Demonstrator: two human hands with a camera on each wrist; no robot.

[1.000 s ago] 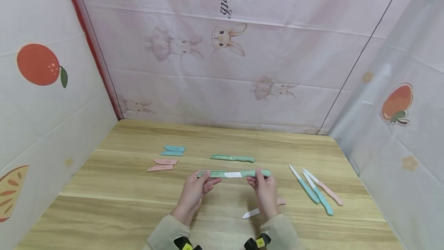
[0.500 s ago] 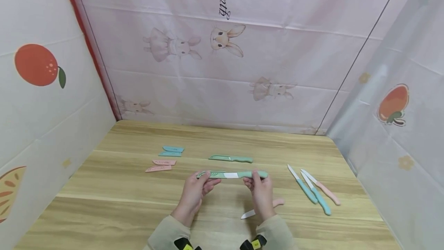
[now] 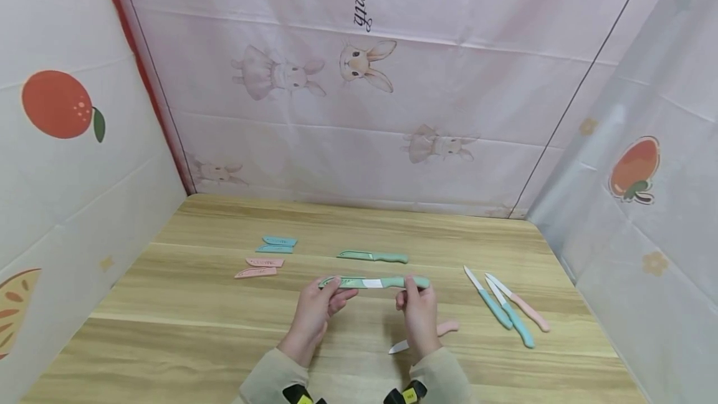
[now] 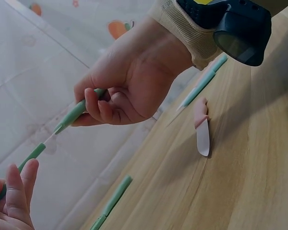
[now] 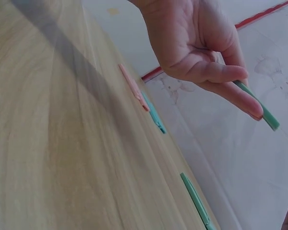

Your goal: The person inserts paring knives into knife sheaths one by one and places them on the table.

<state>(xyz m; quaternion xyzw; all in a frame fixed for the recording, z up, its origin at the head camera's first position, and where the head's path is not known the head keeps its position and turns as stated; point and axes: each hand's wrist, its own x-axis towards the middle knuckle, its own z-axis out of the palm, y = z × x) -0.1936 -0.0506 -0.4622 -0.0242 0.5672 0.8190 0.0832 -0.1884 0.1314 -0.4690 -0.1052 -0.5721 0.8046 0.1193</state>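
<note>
My left hand (image 3: 314,313) pinches a green blade sheath (image 3: 350,282) between thumb and fingers. From the other side my right hand (image 3: 421,317) grips the green handle of a knife (image 3: 395,282), whose white blade is partly inside that sheath. A short stretch of blade shows between sheath and handle. Both are held above the table, roughly level. In the left wrist view the right hand's fingers curl round the handle (image 4: 73,115). A pink-handled knife (image 3: 447,328) lies bare under the right hand, partly hidden by it.
Behind the hands lies a sheathed green knife (image 3: 389,257). Two blue sheaths (image 3: 277,244) and two pink sheaths (image 3: 260,267) lie to the left. On the right are two blue-handled knives (image 3: 496,309) and a pink-handled knife (image 3: 533,313), blades bare. Printed cloth walls surround the wooden table (image 3: 168,304).
My right hand has moved left with the knife, and the blade has slid further into the sheath, so less of it shows. The left hand has stayed nearly still.
</note>
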